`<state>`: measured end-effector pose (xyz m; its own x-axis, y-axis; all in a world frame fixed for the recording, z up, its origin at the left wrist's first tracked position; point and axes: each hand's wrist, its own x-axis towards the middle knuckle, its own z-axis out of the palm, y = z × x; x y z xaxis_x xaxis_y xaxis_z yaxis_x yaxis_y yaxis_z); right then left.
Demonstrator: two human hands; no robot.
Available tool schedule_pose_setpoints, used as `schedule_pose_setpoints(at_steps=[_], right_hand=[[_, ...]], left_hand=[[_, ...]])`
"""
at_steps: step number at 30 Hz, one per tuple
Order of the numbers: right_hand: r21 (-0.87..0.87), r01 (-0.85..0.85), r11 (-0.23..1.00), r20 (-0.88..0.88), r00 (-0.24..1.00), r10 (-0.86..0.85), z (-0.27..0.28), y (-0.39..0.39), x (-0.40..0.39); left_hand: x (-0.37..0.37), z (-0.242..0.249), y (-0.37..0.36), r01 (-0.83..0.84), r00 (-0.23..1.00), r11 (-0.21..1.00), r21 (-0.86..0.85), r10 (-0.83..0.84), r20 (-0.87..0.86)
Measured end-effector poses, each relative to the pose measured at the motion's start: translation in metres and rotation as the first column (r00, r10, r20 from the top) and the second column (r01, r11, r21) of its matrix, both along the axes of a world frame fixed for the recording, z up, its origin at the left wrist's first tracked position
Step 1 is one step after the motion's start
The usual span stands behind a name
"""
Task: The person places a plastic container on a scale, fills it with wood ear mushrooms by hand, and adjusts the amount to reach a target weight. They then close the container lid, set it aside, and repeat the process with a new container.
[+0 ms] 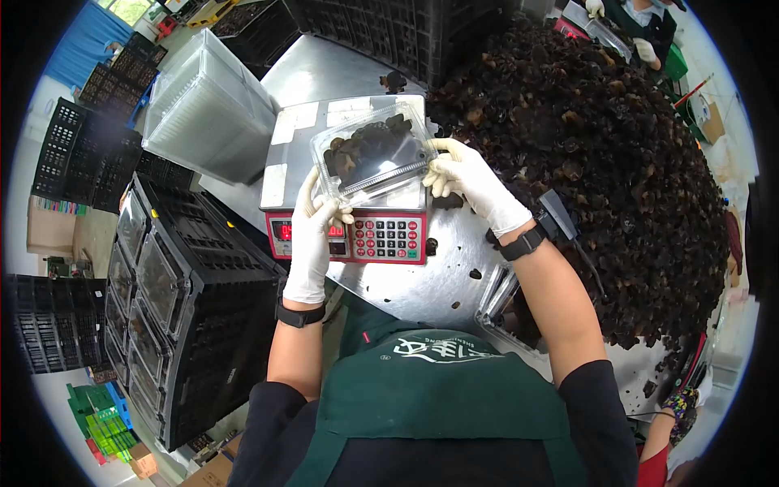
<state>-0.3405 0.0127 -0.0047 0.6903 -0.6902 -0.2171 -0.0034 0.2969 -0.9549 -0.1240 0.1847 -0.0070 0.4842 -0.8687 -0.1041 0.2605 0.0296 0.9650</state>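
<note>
A clear plastic box (373, 154) with dark, wood-ear-like pieces inside is held tilted over the metal plate of a red digital scale (389, 237). My left hand (312, 235), in a white glove, grips the box's near left corner. On the box's right side, the gloved fingers of my right hand (471, 178) are closed round the edge. The box's lid looks closed. Red digits glow on the scale's display, partly covered by my left hand. A large heap of the dark pieces (576, 162) lies just right of the scale.
Stacked empty clear boxes (211, 114) stand left of the scale. A black crate (219, 325) of filled boxes is at the lower left. Another black crate (365, 32) rises behind the scale. Co-workers' gloved hands (645, 53) show at the upper right. An open box lies by my right forearm.
</note>
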Motion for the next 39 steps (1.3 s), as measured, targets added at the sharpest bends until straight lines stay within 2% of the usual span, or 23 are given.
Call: schedule_pose_setpoints(at_steps=[6, 9, 12, 15, 16, 17, 18, 19, 21, 22, 25, 27, 28, 29, 31, 32, 35, 38, 39], right_hand=[[-0.026, 0.039, 0.999, 0.090, 0.995, -0.037, -0.015, -0.002, 0.002], [-0.041, 0.020, 0.999, 0.049, 0.999, -0.018, -0.011, -0.003, 0.001], [0.031, -0.021, 0.999, -0.051, 0.998, 0.023, 0.003, -0.002, -0.003], [0.217, -0.121, 0.969, 0.108, 0.989, 0.100, -0.001, -0.009, -0.012], [0.208, -0.147, 0.967, 0.098, 0.987, 0.129, -0.001, -0.011, -0.015], [0.205, -0.148, 0.968, 0.095, 0.987, 0.131, -0.001, -0.011, -0.016], [0.203, -0.148, 0.968, 0.091, 0.987, 0.132, 0.001, -0.009, -0.017], [0.201, -0.148, 0.968, 0.088, 0.987, 0.133, 0.003, -0.008, -0.017], [0.112, -0.137, 0.984, 0.023, 0.991, 0.136, 0.007, -0.005, -0.018], [0.048, -0.129, 0.990, -0.022, 0.991, 0.131, 0.008, -0.005, -0.016], [-0.062, -0.102, 0.993, -0.111, 0.989, 0.095, 0.013, 0.000, -0.012], [-0.108, -0.112, 0.988, -0.148, 0.984, 0.095, 0.014, -0.001, -0.012], [-0.096, -0.117, 0.989, -0.147, 0.984, 0.102, 0.014, -0.001, -0.012], [-0.164, -0.092, 0.982, -0.163, 0.984, 0.065, 0.013, 0.000, -0.012], [-0.298, -0.047, 0.953, -0.189, 0.982, -0.010, 0.008, 0.003, -0.010], [-0.418, 0.033, 0.908, -0.186, 0.975, -0.121, -0.005, 0.003, -0.008], [-0.699, -0.008, 0.715, -0.276, 0.926, -0.259, 0.010, 0.004, -0.006], [-0.753, 0.044, 0.657, -0.184, 0.944, -0.275, 0.002, -0.005, -0.005], [-0.766, 0.072, 0.639, -0.148, 0.947, -0.284, 0.003, -0.005, -0.004]], left_hand=[[0.000, -0.007, 0.000, -0.014, 0.999, 0.999, -0.034, 0.015, 0.042], [-0.002, -0.008, 0.002, -0.002, 1.000, 0.998, -0.055, 0.002, -0.005], [-0.003, -0.001, 0.003, -0.001, 1.000, 1.000, -0.004, 0.001, -0.017], [0.002, 0.001, 0.005, -0.015, 0.994, 0.994, 0.110, 0.003, 0.106], [-0.003, 0.002, 0.005, -0.126, 0.915, 0.987, 0.095, 0.079, 0.395], [-0.010, 0.004, 0.006, -0.225, 0.749, 0.973, 0.048, 0.141, 0.647], [-0.021, 0.020, 0.003, -0.295, 0.412, 0.949, -0.111, 0.231, 0.881], [-0.023, 0.026, 0.001, -0.253, 0.318, 0.962, -0.105, 0.185, 0.930], [-0.024, 0.033, -0.008, -0.170, 0.115, 0.982, -0.078, 0.099, 0.988], [-0.028, 0.035, -0.014, -0.159, 0.124, 0.982, -0.102, 0.122, 0.985], [-0.021, 0.027, -0.028, -0.066, -0.027, 0.997, -0.028, 0.026, 0.999], [-0.014, 0.028, -0.035, -0.060, 0.113, 0.998, -0.027, 0.034, 0.993], [-0.012, 0.030, -0.037, -0.054, 0.117, 0.998, -0.032, 0.038, 0.992], [-0.011, 0.034, -0.039, -0.049, 0.120, 0.998, -0.039, 0.044, 0.992], [-0.016, 0.047, -0.044, -0.013, 0.057, 0.998, -0.054, 0.054, 0.997], [-0.017, 0.051, -0.046, -0.011, 0.028, 0.998, -0.060, 0.060, 0.998], [-0.015, 0.054, -0.055, 0.041, 0.012, 0.998, -0.051, 0.050, 0.999], [-0.014, 0.052, -0.061, 0.038, -0.049, 0.998, 0.050, -0.049, 0.998], [-0.013, 0.051, -0.063, 0.046, -0.033, 0.997, 0.059, -0.058, 0.998]])
